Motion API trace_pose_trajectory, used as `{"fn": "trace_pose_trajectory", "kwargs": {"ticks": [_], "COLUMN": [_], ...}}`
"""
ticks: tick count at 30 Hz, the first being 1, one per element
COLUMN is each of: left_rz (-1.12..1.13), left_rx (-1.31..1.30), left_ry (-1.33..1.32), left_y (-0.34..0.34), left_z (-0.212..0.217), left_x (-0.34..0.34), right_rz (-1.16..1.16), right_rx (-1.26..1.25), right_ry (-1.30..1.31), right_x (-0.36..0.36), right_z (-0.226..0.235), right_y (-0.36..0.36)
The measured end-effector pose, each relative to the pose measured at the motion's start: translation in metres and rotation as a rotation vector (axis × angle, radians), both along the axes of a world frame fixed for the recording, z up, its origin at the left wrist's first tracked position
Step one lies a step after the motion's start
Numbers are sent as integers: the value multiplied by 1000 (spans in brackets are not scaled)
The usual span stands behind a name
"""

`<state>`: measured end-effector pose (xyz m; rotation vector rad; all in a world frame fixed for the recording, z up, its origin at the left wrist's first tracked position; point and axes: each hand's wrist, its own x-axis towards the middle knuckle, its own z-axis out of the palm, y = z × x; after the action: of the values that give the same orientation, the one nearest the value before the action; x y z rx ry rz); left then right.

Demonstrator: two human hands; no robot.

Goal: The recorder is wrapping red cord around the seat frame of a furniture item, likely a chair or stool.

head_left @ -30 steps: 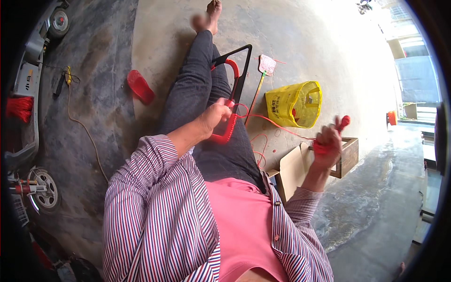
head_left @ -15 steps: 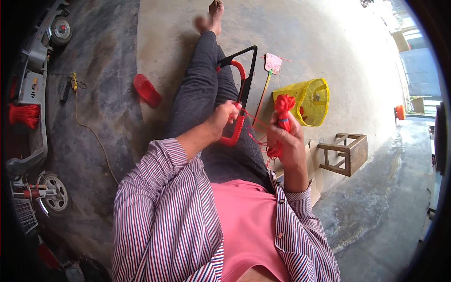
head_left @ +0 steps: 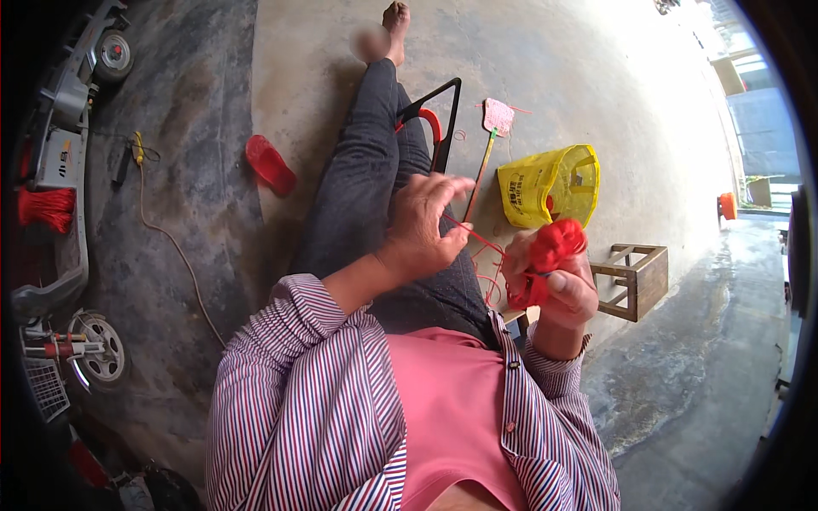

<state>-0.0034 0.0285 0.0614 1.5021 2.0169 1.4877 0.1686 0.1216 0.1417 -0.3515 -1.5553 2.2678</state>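
Note:
My right hand (head_left: 573, 296) is closed around a bundle of red cord (head_left: 558, 243), held up in front of my right side. From the bundle a taut red strand runs left to my left hand (head_left: 422, 226), while looser loops hang below. The left hand is raised over my thighs with its fingers stretched and thumb apart; the strand passes between them. Beneath it, a black and red frame (head_left: 457, 106) shaped like a bow saw rests across my legs, its lower part hidden by the left hand.
Beyond the right hand are a yellow basket (head_left: 528, 189), a pink fly swatter (head_left: 497, 119) and a wooden stool (head_left: 635, 281). A red slipper (head_left: 270, 164) lies left of my legs. A cable (head_left: 170, 247) crosses the floor near a parked vehicle (head_left: 64, 162) at far left.
My left hand has opened from a pinch on the strand and shifted slightly right. The right hand has moved right and down with the cord bundle, which has tilted.

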Motion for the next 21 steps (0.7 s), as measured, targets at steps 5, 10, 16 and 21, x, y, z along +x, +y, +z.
{"fn": "trace_pose_trajectory", "kwargs": {"ticks": [5, 10, 16, 21], "left_rz": [118, 69, 119, -48], "left_rx": [-141, -448, -193, -61], "left_ry": [-737, -356, -477, -1268], "left_y": [7, -6, -2, 7], "left_z": [-41, -78, -27, 28], "left_x": [-32, -31, -37, -12], "right_rz": [165, 71, -221, -260], "right_rx": [893, 841, 506, 950], "right_ry": [-396, -600, -406, -123], "right_x": [-30, -57, -52, -36], "right_z": [-38, -113, -98, -83], "right_y": [40, 21, 9, 18]}}
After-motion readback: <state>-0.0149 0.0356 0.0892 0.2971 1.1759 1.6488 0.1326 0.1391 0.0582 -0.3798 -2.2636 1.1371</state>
